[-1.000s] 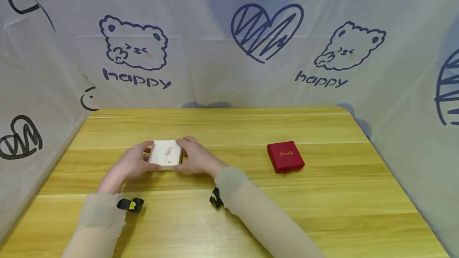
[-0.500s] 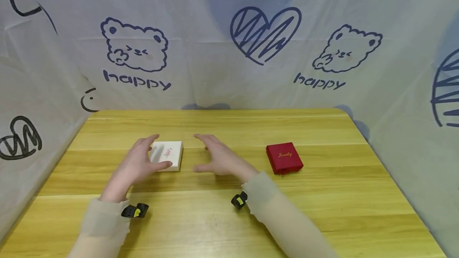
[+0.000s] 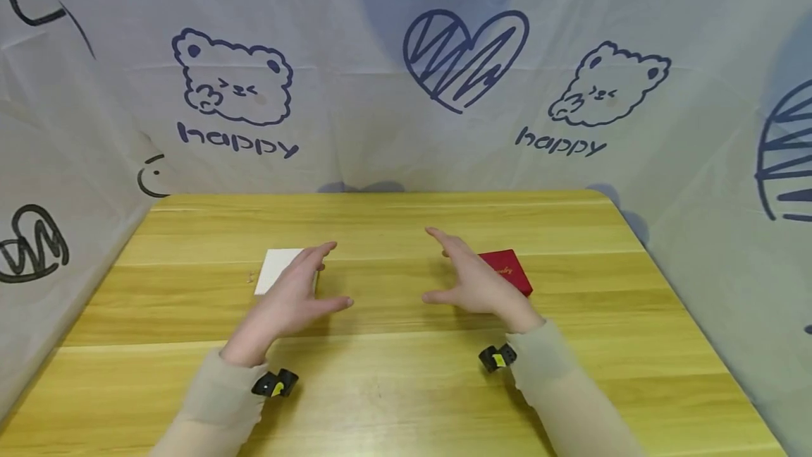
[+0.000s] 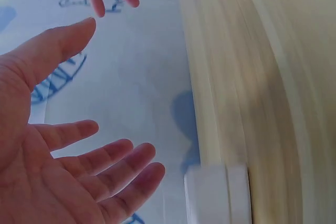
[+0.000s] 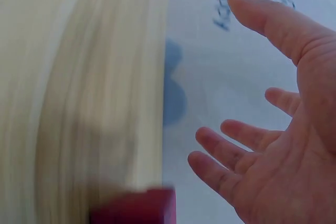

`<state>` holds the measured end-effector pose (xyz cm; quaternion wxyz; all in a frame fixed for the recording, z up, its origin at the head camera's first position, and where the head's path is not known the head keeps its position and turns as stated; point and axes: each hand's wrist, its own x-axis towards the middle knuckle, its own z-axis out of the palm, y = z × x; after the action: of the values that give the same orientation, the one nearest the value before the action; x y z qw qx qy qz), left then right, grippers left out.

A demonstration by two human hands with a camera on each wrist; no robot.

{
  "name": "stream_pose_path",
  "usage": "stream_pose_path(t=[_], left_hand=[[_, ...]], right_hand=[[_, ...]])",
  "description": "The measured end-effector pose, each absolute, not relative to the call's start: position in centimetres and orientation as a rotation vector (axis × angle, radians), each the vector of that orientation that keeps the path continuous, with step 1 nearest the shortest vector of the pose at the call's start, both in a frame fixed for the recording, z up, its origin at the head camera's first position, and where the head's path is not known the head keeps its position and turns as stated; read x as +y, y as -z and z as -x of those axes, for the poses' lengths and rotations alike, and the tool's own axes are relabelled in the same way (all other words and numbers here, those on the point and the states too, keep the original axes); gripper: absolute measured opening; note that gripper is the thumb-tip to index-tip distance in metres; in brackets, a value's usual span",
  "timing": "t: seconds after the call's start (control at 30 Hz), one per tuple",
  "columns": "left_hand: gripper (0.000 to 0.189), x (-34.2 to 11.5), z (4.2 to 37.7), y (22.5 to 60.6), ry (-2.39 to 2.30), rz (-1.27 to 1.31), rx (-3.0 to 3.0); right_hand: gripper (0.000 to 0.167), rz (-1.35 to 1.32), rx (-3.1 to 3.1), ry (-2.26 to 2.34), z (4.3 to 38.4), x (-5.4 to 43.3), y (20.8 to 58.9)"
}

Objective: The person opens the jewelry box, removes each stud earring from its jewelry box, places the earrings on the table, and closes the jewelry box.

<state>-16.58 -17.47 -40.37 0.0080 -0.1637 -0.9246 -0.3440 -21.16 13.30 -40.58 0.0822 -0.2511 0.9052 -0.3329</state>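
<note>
A small white box lies at the left of the wooden table, its right part covered in the head view by my left hand. That hand holds nothing, and its fingers and thumb are spread apart. Further right is a red box with gold "Jewelry" lettering. My right hand overlaps the red box's left side, fingers and thumb also spread around nothing. The left wrist view catches the white box at the bottom; the right wrist view has the red box, blurred, below the hand.
The wooden table reaches back to a pale cloth printed with bears, hearts and "happy". The cloth also hangs along both sides. A black wrist strap sits at the left sleeve, another black strap at the right.
Both hands let go of the white box and moved right, the right one further, as far as the red box. The two boxes stayed where they were.
</note>
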Motion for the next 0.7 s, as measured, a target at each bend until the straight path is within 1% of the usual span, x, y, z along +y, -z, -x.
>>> stream_pose_path(t=[0.2,0.37,0.53,0.7], left_hand=[[0.092,-14.6,16.6,41.0,1.12,0.601,-2.921],[0.094,-12.0,16.4,41.8,1.099,0.618,-3.003],[0.096,-10.0,16.3,42.4,1.054,0.676,-3.037],[0.097,-8.7,16.5,42.5,1.066,0.716,-3.042]], right_hand=[[0.103,0.678,2.795,1.013,21.6,17.5,40.9],[0.102,0.607,2.813,1.044,21.9,20.7,41.3],[0.106,0.513,2.771,1.032,22.0,22.9,41.7],[0.111,0.489,2.655,1.092,22.3,24.3,42.3]])
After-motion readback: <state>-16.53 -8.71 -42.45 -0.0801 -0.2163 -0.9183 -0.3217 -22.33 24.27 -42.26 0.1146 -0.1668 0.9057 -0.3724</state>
